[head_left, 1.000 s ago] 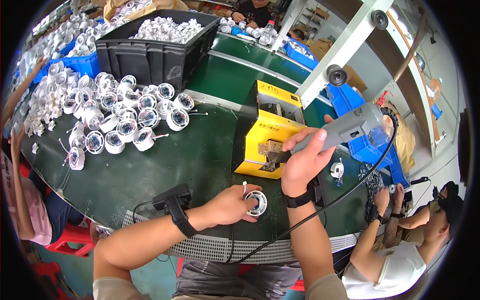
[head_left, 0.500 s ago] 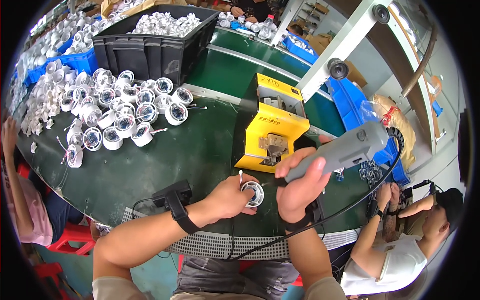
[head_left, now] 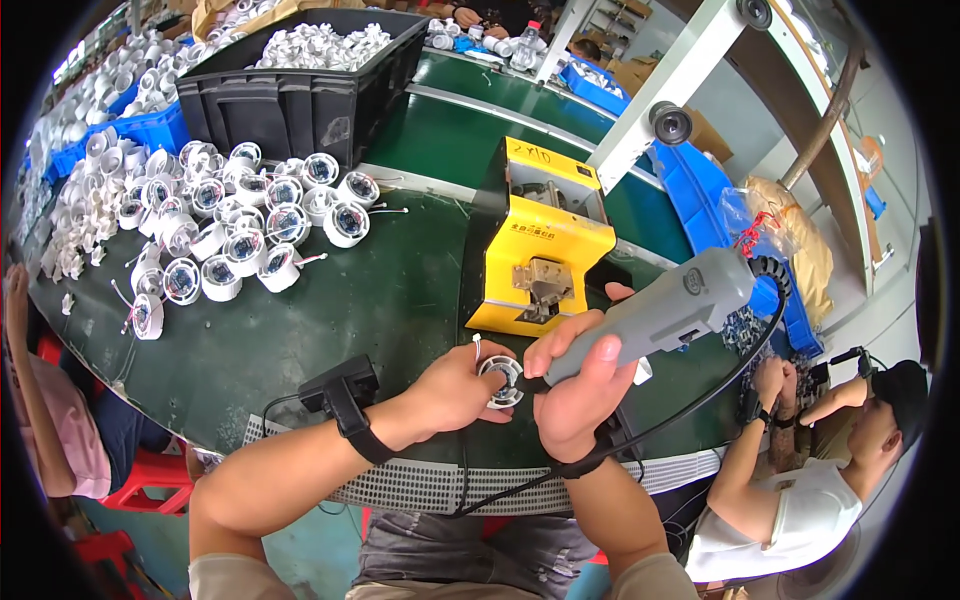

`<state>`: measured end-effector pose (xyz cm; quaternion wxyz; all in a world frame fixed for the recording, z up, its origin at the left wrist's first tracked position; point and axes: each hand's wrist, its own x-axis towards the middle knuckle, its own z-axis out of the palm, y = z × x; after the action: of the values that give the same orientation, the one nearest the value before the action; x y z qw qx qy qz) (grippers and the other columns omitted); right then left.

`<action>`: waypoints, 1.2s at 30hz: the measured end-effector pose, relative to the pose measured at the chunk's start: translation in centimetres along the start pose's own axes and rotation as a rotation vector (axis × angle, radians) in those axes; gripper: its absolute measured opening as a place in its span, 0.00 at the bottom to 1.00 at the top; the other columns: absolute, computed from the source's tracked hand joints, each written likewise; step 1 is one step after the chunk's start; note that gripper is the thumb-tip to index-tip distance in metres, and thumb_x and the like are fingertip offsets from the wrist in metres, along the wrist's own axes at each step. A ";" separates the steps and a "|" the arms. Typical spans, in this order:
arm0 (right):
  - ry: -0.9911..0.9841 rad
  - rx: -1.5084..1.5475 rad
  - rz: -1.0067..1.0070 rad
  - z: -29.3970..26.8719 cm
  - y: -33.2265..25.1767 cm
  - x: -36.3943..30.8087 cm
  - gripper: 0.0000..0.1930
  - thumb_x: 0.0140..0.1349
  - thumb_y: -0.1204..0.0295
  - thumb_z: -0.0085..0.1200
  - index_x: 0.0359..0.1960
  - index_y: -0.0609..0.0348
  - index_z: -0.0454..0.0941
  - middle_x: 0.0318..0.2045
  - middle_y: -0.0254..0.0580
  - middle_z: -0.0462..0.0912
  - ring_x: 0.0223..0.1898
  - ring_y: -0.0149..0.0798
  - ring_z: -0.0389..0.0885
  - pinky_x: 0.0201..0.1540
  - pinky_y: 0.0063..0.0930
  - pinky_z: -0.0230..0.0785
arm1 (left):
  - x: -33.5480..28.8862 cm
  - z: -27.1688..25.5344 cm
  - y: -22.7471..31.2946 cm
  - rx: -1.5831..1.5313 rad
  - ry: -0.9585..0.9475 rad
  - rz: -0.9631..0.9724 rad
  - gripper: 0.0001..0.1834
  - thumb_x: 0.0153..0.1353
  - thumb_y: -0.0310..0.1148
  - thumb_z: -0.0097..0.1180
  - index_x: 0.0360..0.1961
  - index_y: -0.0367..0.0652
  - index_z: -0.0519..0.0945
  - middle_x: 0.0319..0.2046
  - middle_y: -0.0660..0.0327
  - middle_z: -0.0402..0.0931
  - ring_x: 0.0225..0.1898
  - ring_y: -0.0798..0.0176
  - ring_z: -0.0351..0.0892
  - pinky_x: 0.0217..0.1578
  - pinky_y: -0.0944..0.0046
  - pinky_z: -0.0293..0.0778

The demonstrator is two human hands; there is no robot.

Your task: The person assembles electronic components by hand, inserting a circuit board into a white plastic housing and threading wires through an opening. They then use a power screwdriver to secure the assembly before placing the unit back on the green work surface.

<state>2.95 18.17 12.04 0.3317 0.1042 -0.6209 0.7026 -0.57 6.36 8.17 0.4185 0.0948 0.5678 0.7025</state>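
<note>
Just in front of the yellow machine (head_left: 545, 255), near side: left hand (head_left: 450, 392) pinches a white round housing (head_left: 506, 393), thumb over its left part, fingers around the rim. Housing looks light, stiff, smooth-walled, likely to twist; circuit board inside and the thin lead (head_left: 477, 343) probably fragile. Best held by the outer rim. Right hand (head_left: 580, 385), front-right of the machine, wrapped round a grey power tool (head_left: 660, 310); dark nose at the housing's right side, exact contact unclear. Left of the machine: similar housings (head_left: 240, 235), piled.
</note>
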 end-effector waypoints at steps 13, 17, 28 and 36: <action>-0.095 -0.012 0.008 -0.6 0.9 -0.8 0.34 0.64 0.47 0.49 0.55 0.64 0.53 0.22 0.39 0.69 0.17 0.32 0.70 0.22 0.26 0.70 | 0.2 0.2 -0.2 0.025 0.039 0.034 0.16 0.68 0.25 0.43 0.53 0.29 0.69 0.43 0.51 0.74 0.39 0.59 0.82 0.42 0.62 0.84; -0.125 0.021 0.020 -1.0 1.1 -1.0 0.37 0.61 0.45 0.53 0.54 0.66 0.53 0.22 0.40 0.70 0.18 0.32 0.71 0.22 0.25 0.70 | 0.4 0.2 -0.5 -0.013 0.011 0.064 0.17 0.67 0.26 0.44 0.55 0.28 0.67 0.45 0.51 0.74 0.40 0.58 0.81 0.42 0.62 0.83; 0.004 -0.765 0.038 -9.5 0.0 1.6 0.25 0.61 0.55 0.58 0.54 0.58 0.71 0.47 0.44 0.76 0.54 0.43 0.72 0.58 0.40 0.62 | -4.6 -8.1 6.4 1.320 0.937 0.560 0.27 0.55 0.27 0.58 0.57 0.31 0.69 0.44 0.40 0.78 0.48 0.46 0.79 0.45 0.55 0.75; -0.175 -1.503 0.150 -15.7 2.7 3.2 0.17 0.51 0.61 0.60 0.41 0.55 0.82 0.37 0.45 0.83 0.51 0.49 0.71 0.54 0.44 0.59 | -4.9 -8.7 5.0 1.194 0.754 0.452 0.08 0.56 0.27 0.60 0.25 0.32 0.77 0.20 0.53 0.77 0.22 0.53 0.75 0.28 0.58 0.70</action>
<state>3.09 34.04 8.44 0.2144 -0.1371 -0.9618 0.1007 -5.17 -3.32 11.25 -0.0824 0.1730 0.9251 0.3278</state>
